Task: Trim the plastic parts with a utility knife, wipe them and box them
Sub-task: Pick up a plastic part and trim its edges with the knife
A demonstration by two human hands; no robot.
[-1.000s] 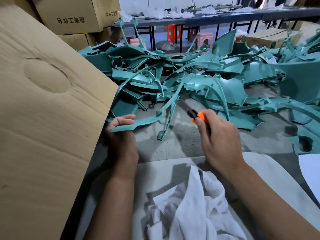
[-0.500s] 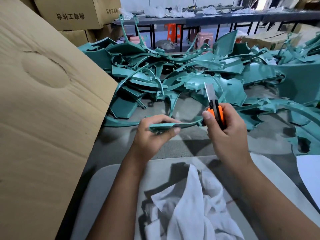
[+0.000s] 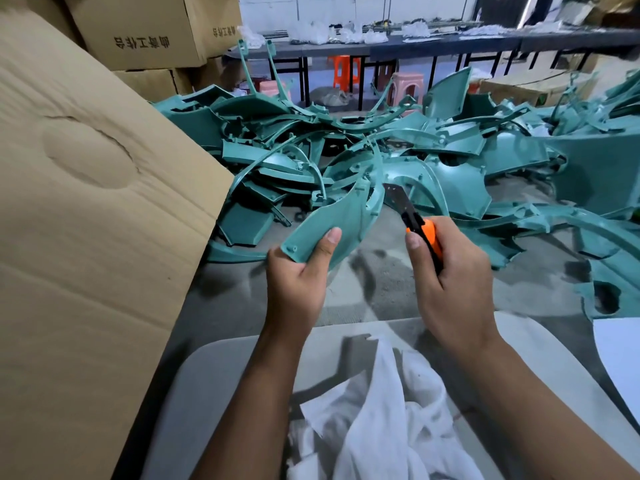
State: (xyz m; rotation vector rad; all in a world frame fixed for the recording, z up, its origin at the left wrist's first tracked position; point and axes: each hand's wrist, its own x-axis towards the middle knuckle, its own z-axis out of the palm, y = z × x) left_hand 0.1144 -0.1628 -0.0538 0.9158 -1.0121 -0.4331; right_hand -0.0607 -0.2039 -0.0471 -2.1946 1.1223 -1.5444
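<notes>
grey concrete floor (image 3: 381,289) runs under both hands, and beyond them, far off, stands a long dark bench (image 3: 433,46) strewn with white scraps, with two orange stools (image 3: 343,69) and two pink stools (image 3: 405,86) below it. two hands are in view, one knife, one part held, one cloth. left of the left hand, a big cardboard box flap (image 3: 97,220) leans across that whole side; behind it, three printed cartons (image 3: 145,29) are stacked, as far as can be counted. the left hand (image 3: 298,282) grips the near end of a teal plastic part (image 3: 339,216), thumb laid flat on its smooth face and fingers curled beneath; the part is a curved panel with a small screw hole by the thumb and ribbed pegs along its far edge, lifted off the floor and tilted up away from the person. just to the right, the right hand (image 3: 450,282) is wrapped round an orange and black utility knife (image 3: 420,233), blade extended and pointing up-left, its tip just beside the part's right edge; whether they touch cannot be told. beyond both hands and spreading right, a tangled pile of teal parts (image 3: 450,161), too many to count, covers the floor. near the wrists, below the hands, a crumpled white cloth (image 3: 388,420) lies on a pale grey board (image 3: 214,393). at the far right edge is a white sheet (image 3: 620,358).
</notes>
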